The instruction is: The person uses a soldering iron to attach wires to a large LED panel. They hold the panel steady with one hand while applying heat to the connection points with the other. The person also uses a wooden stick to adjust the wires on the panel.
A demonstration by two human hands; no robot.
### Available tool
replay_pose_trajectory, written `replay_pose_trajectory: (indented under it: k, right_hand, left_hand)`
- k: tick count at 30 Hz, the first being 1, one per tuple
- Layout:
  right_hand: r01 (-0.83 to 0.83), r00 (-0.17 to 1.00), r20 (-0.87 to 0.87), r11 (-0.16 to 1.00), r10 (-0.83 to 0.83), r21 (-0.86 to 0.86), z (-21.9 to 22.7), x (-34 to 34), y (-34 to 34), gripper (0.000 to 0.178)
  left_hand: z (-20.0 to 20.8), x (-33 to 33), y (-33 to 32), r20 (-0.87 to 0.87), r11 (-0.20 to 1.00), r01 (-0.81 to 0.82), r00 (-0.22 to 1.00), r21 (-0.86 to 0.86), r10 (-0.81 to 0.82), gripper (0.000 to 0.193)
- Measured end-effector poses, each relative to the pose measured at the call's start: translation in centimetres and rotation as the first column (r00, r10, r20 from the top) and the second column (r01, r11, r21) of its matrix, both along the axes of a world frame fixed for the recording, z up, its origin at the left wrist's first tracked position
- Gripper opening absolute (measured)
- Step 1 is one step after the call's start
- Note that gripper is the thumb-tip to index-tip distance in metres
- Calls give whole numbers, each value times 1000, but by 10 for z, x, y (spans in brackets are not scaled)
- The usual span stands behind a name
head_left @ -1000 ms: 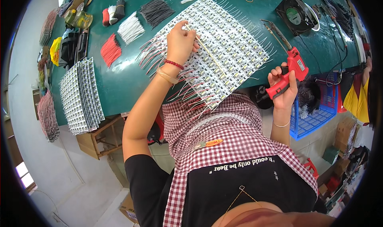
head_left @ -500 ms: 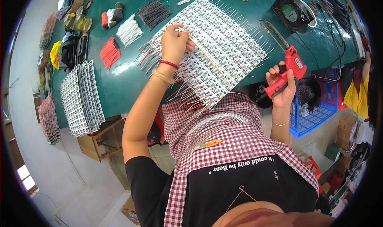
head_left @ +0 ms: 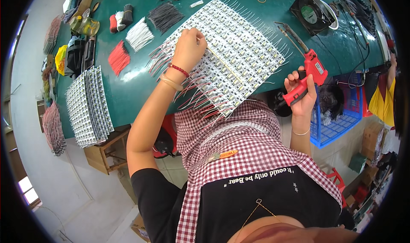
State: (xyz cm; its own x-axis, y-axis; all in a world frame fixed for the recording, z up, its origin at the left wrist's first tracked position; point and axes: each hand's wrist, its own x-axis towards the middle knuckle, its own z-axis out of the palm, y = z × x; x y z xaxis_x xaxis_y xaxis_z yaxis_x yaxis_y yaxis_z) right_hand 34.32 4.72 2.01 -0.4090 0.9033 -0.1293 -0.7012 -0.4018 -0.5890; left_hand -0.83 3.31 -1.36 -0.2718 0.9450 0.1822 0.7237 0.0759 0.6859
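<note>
A white panel of LED module boards [head_left: 250, 50], fringed with thin wires, lies on the green table in front of me. My left hand [head_left: 190, 48] rests over its left part with fingers curled, the fingertips partly hidden. A thin pale yellow stick [head_left: 225, 66] lies slantwise across the boards, its upper end meeting the edge of that hand; whether the fingers grip it is hidden. To the right of the panel, my right hand [head_left: 302, 91] is wrapped around the handle of a red soldering gun [head_left: 316, 70], its metal tip pointing up and away over the table.
Bundles of red wires [head_left: 119, 58], white wires [head_left: 139, 34] and black wires [head_left: 165, 17] lie at the far left. Stacked LED panels [head_left: 88, 106] overhang the left edge. A black fan [head_left: 312, 13] stands far right, above a blue crate [head_left: 331, 129] below table height.
My left hand has turned and shifted slightly, its fingers curling further in. The pale stick has slid a little down and right along the panel. My right hand and the soldering gun stay put.
</note>
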Motion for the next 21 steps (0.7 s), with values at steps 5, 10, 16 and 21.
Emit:
replay_pose_trajectory:
  k: [5, 10, 16, 21]
  right_hand:
    - [17, 1000, 10, 1000, -17, -6, 5, -3, -2, 34]
    - [19, 1000, 13, 1000, -19, 9, 5, -2, -1, 34]
    - [20, 1000, 3, 1000, -20, 7, 7, -4, -1, 35]
    - [32, 999, 29, 999, -33, 16, 7, -4, -1, 36]
  left_hand:
    - [6, -20, 0, -94, 948, 318, 945, 23, -314, 6]
    - [12, -22, 0, -314, 851, 521, 821, 68, -478, 6]
    - [14, -21, -5, -338, 796, 602, 761, 53, -553, 15]
    - [15, -20, -7, -441, 754, 652, 703, 85, -558, 24]
